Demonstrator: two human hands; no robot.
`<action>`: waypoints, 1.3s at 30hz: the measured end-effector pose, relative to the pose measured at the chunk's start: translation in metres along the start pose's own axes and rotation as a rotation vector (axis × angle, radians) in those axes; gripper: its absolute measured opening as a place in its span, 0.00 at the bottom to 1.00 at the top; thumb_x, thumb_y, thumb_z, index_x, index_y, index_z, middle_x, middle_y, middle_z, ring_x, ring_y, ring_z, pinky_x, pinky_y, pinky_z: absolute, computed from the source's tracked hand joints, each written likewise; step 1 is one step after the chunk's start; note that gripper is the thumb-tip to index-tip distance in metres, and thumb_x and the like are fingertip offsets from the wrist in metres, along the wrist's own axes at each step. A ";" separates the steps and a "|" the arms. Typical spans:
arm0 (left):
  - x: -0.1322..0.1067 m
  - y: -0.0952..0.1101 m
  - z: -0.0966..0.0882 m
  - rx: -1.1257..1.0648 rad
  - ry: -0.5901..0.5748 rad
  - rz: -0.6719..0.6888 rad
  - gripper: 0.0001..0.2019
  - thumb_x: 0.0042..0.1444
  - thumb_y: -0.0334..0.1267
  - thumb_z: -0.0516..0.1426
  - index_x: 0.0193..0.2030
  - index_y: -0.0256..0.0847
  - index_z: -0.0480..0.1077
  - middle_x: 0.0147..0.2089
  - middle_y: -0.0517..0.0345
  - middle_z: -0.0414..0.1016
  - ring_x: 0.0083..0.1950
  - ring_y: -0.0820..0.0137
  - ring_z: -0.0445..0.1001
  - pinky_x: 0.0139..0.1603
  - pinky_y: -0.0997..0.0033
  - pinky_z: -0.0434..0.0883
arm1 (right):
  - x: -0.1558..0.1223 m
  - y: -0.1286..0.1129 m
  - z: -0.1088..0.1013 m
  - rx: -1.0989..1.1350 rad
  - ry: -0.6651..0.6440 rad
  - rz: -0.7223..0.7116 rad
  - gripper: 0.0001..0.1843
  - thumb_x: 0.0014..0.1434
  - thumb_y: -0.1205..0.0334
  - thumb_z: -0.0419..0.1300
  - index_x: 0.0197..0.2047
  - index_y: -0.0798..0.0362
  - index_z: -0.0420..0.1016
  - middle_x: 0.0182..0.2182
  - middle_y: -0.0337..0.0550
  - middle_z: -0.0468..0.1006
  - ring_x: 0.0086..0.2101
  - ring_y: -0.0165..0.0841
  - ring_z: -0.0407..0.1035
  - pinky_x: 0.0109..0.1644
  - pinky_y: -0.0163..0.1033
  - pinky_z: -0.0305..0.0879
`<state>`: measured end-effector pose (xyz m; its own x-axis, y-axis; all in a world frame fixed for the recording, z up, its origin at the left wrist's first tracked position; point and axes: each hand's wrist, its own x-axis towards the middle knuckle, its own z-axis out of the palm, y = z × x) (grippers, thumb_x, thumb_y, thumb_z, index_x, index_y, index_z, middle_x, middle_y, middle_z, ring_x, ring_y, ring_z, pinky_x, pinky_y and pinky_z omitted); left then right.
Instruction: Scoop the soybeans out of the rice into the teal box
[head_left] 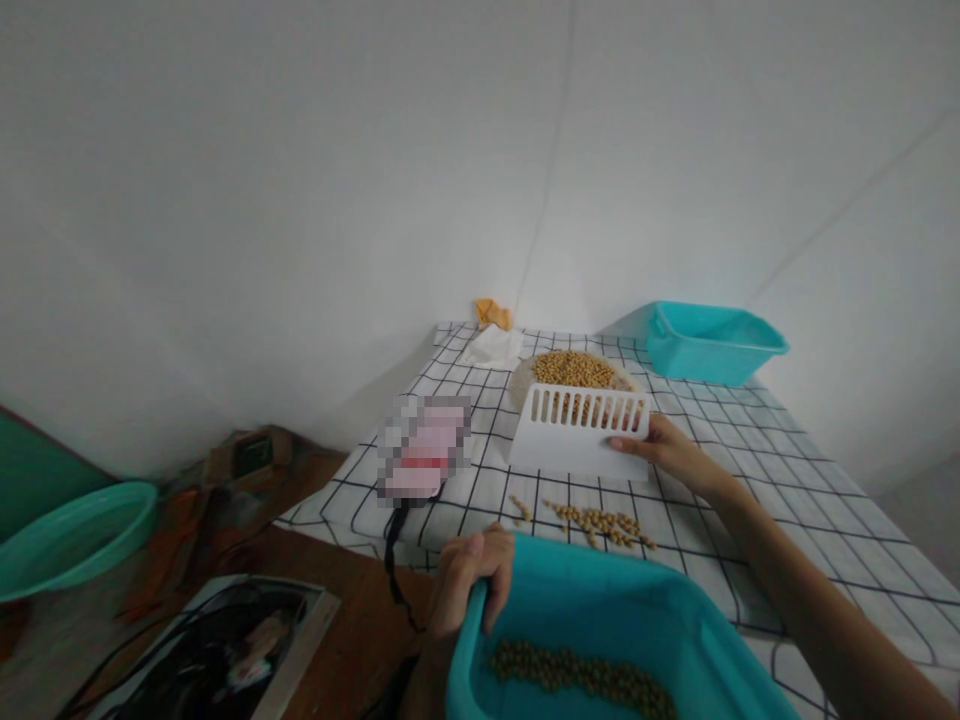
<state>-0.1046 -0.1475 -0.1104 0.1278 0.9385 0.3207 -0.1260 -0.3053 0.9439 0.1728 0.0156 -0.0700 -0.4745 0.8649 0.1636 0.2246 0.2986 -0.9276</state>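
Observation:
My left hand (pixel 474 575) is closed over the left rim of a turquoise plastic basin (pixel 600 585) at the table's front edge. Soybeans (pixel 581 680) lie along the bottom of that basin. My right hand (pixel 664 450) grips the right end of a white slotted plastic board (pixel 574 445), tilted up on the checked cloth. Between board and basin lies a loose scatter of soybeans (pixel 600 524). Behind the board, a heap of soybeans (pixel 574 370) rests on a pale round mat (pixel 525 380), partly hidden by the board.
A second turquoise basin (pixel 712 345) stands at the back right by the wall. A white cloth (pixel 493 347) and an orange cloth (pixel 493 313) lie at the back left. A blurred pink object (pixel 429 450) with a black strap sits at the left edge. A green basin (pixel 82 535) is far left.

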 end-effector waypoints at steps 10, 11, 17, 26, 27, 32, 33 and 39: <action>-0.001 0.010 -0.013 -0.117 0.074 -0.016 0.34 0.71 0.52 0.42 0.12 0.46 0.55 0.14 0.61 0.55 0.22 0.66 0.57 0.50 0.57 0.62 | -0.003 0.002 0.001 0.031 0.014 -0.003 0.17 0.53 0.49 0.73 0.44 0.46 0.85 0.49 0.44 0.85 0.49 0.45 0.79 0.58 0.54 0.74; -0.002 0.010 -0.012 -0.118 0.077 -0.014 0.33 0.71 0.52 0.41 0.12 0.46 0.55 0.14 0.62 0.54 0.22 0.66 0.56 0.50 0.57 0.62 | -0.004 0.002 0.001 0.025 0.014 -0.002 0.17 0.53 0.50 0.74 0.44 0.46 0.85 0.49 0.44 0.85 0.49 0.45 0.79 0.59 0.55 0.73; 0.001 0.007 0.001 -0.140 0.039 -0.008 0.33 0.72 0.50 0.39 0.13 0.46 0.55 0.15 0.62 0.53 0.22 0.65 0.54 0.47 0.56 0.60 | -0.007 0.001 -0.003 0.006 0.002 -0.009 0.16 0.54 0.49 0.73 0.43 0.47 0.85 0.49 0.44 0.85 0.49 0.45 0.78 0.59 0.54 0.73; 0.003 0.007 0.007 -0.155 0.016 0.034 0.33 0.73 0.46 0.39 0.13 0.45 0.56 0.15 0.61 0.54 0.22 0.65 0.54 0.42 0.57 0.59 | -0.013 -0.001 -0.006 0.035 0.010 -0.004 0.16 0.53 0.49 0.73 0.43 0.48 0.85 0.47 0.44 0.86 0.48 0.43 0.79 0.57 0.52 0.74; 0.003 0.007 0.008 -0.151 0.023 0.036 0.33 0.73 0.46 0.38 0.13 0.45 0.56 0.15 0.61 0.53 0.22 0.65 0.54 0.42 0.56 0.59 | -0.012 -0.001 -0.005 0.033 0.001 -0.005 0.16 0.53 0.49 0.73 0.42 0.48 0.85 0.46 0.44 0.86 0.47 0.43 0.79 0.57 0.52 0.74; 0.003 0.005 0.011 -0.118 0.053 0.037 0.33 0.71 0.46 0.38 0.12 0.46 0.54 0.14 0.61 0.53 0.22 0.64 0.56 0.42 0.56 0.61 | -0.012 -0.001 0.001 0.041 -0.045 0.052 0.15 0.53 0.50 0.72 0.42 0.48 0.85 0.45 0.44 0.86 0.44 0.42 0.80 0.51 0.50 0.78; 0.003 0.005 0.011 -0.110 0.060 0.034 0.33 0.71 0.46 0.38 0.12 0.46 0.54 0.14 0.61 0.52 0.22 0.65 0.56 0.43 0.56 0.61 | -0.013 -0.002 0.002 0.052 -0.055 0.062 0.15 0.53 0.51 0.72 0.42 0.48 0.85 0.45 0.43 0.86 0.43 0.42 0.80 0.50 0.48 0.78; 0.002 0.006 0.011 -0.070 0.076 0.007 0.32 0.71 0.48 0.38 0.12 0.47 0.53 0.14 0.61 0.53 0.21 0.65 0.56 0.43 0.56 0.63 | -0.015 -0.008 0.001 0.059 -0.078 0.053 0.15 0.51 0.50 0.73 0.40 0.48 0.86 0.42 0.42 0.87 0.40 0.40 0.80 0.45 0.44 0.79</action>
<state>-0.0941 -0.1492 -0.1036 0.0521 0.9467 0.3178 -0.1958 -0.3024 0.9329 0.1773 0.0002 -0.0655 -0.5282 0.8444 0.0893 0.2020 0.2271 -0.9527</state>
